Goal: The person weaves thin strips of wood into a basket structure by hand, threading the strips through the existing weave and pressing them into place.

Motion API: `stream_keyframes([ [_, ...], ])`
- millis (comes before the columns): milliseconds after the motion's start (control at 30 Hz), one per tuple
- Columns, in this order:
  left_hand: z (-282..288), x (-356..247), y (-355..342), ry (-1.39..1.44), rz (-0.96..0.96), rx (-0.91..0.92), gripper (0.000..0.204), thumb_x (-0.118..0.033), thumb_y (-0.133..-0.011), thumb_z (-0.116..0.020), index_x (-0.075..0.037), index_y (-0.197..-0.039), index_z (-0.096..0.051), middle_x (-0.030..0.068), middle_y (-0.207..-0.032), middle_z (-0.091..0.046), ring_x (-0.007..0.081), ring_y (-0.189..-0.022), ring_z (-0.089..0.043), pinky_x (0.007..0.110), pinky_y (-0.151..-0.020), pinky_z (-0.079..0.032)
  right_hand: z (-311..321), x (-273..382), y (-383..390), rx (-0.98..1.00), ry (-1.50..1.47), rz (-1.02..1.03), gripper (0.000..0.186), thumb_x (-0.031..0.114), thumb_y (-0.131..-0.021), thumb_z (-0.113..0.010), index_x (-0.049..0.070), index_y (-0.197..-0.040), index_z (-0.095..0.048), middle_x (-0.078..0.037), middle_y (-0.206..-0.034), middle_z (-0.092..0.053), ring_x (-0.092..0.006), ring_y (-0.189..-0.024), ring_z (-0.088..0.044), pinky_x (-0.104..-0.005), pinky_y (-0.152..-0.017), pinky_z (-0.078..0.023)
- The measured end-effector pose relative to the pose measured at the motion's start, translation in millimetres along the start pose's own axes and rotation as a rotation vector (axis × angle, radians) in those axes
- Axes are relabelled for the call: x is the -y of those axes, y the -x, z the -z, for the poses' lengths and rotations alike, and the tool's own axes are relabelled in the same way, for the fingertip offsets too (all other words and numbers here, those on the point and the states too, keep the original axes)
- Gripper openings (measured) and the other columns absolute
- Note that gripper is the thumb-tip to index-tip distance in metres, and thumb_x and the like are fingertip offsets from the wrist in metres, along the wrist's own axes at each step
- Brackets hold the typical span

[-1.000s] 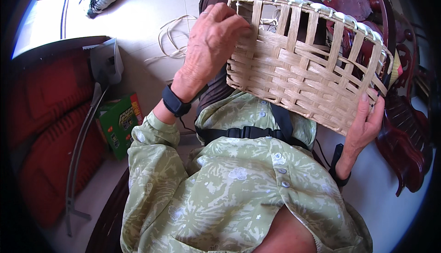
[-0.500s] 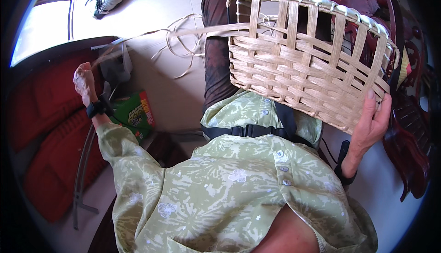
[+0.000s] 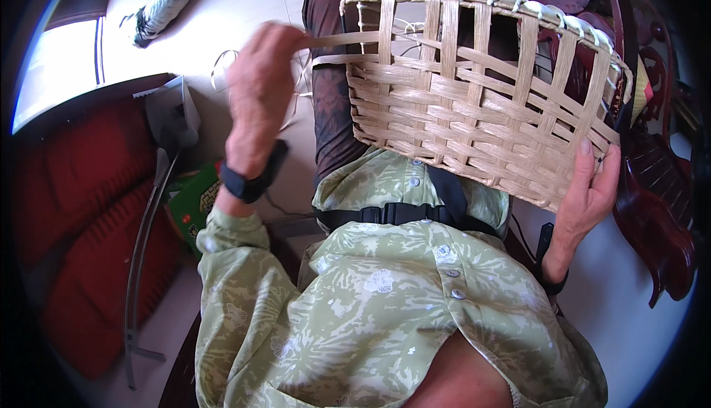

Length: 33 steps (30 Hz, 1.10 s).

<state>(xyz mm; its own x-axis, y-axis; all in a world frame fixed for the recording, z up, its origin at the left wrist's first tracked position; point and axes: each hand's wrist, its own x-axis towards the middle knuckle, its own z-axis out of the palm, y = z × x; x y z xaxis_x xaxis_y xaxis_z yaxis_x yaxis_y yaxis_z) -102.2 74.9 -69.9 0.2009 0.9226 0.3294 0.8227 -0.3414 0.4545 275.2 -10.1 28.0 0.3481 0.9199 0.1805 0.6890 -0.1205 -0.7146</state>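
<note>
A half-woven tan basket (image 3: 459, 115) rests tilted over my lap, its rim bound with pale green-white wrapping. Upright slats stand bare in the gap between the rim and the woven lower part. My right hand (image 3: 589, 189) grips the basket's lower right corner, thumb on the outer face. Left of the basket, my left hand (image 3: 261, 86) is closed, somewhat blurred, on a flat weaving strip (image 3: 344, 39) that runs into the upper left slats. Just below it, a second short strip end (image 3: 337, 60) sticks out from the basket's left side.
A dark red carved wooden chair (image 3: 655, 215) stands close on the right. To the left are a red-cushioned seat (image 3: 89, 186), a grey metal stand (image 3: 144, 260) and a green box (image 3: 196, 204). A black-and-white furry shape (image 3: 167, 4) lies on the tiled floor.
My left hand has come in from the far left to near the basket's left side, still with the strip. My right hand keeps its grip; the basket sits slightly further left in view.
</note>
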Motion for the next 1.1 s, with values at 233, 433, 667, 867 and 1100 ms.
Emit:
stream_keyframes([
  [233, 172, 194, 97, -0.926, 0.684, -0.168, 0.021, -0.032, -0.098, -0.060, -0.012, -0.102, -0.068, 0.0051, -0.099, -0.071, 0.0276, -0.090, -0.069, 0.039, -0.077, -0.055, 0, -1, -2, -0.009, 0.016, 0.007, 0.027, 0.020, -0.100, -0.063, -0.002, -0.114, -0.061, -0.006, -0.096, -0.068, -0.0107, -0.081, -0.058, -0.0275, -0.074, -0.050],
  [433, 105, 102, 47, -0.556, 0.079, -0.278, 0.023, -0.003, -0.092, -0.062, -0.001, -0.115, -0.066, 0.0110, -0.107, -0.069, 0.0237, -0.092, -0.066, 0.035, -0.080, -0.055, -2, 0, -8, 0.032, -0.001, -0.020, 0.028, 0.023, -0.103, -0.056, 0.000, -0.118, -0.060, -0.006, -0.103, -0.067, -0.0094, -0.090, -0.057, -0.0252, -0.083, -0.048],
  [667, -24, -53, -25, 0.333, -0.002, 0.088, 0.012, -0.002, -0.089, -0.066, -0.003, -0.100, -0.070, 0.0091, -0.093, -0.069, 0.0225, -0.081, -0.068, 0.032, -0.068, -0.053, -2, 1, -2, -0.018, 0.032, -0.019, 0.031, 0.020, -0.100, -0.063, -0.003, -0.120, -0.059, -0.009, -0.102, -0.069, -0.0127, -0.088, -0.060, -0.0284, -0.079, -0.050],
  [867, 24, 50, 22, -0.158, 0.132, -0.090, 0.018, 0.006, -0.085, -0.062, -0.004, -0.099, -0.065, 0.0116, -0.091, -0.066, 0.0269, -0.082, -0.066, 0.034, -0.075, -0.053, 2, -2, 2, -0.015, 0.030, -0.006, 0.033, 0.023, -0.099, -0.064, -0.003, -0.119, -0.060, -0.010, -0.098, -0.070, -0.0128, -0.084, -0.060, -0.0290, -0.075, -0.051],
  [1100, 174, 202, 74, -0.974, 1.116, -0.017, 0.024, -0.031, -0.099, -0.058, -0.011, -0.100, -0.072, 0.0101, -0.101, -0.072, 0.0305, -0.092, -0.069, 0.044, -0.079, -0.054, 1, -1, -5, 0.008, -0.009, 0.018, 0.028, 0.022, -0.100, -0.063, -0.002, -0.116, -0.061, -0.008, -0.096, -0.070, -0.0117, -0.082, -0.059, -0.0288, -0.075, -0.050],
])
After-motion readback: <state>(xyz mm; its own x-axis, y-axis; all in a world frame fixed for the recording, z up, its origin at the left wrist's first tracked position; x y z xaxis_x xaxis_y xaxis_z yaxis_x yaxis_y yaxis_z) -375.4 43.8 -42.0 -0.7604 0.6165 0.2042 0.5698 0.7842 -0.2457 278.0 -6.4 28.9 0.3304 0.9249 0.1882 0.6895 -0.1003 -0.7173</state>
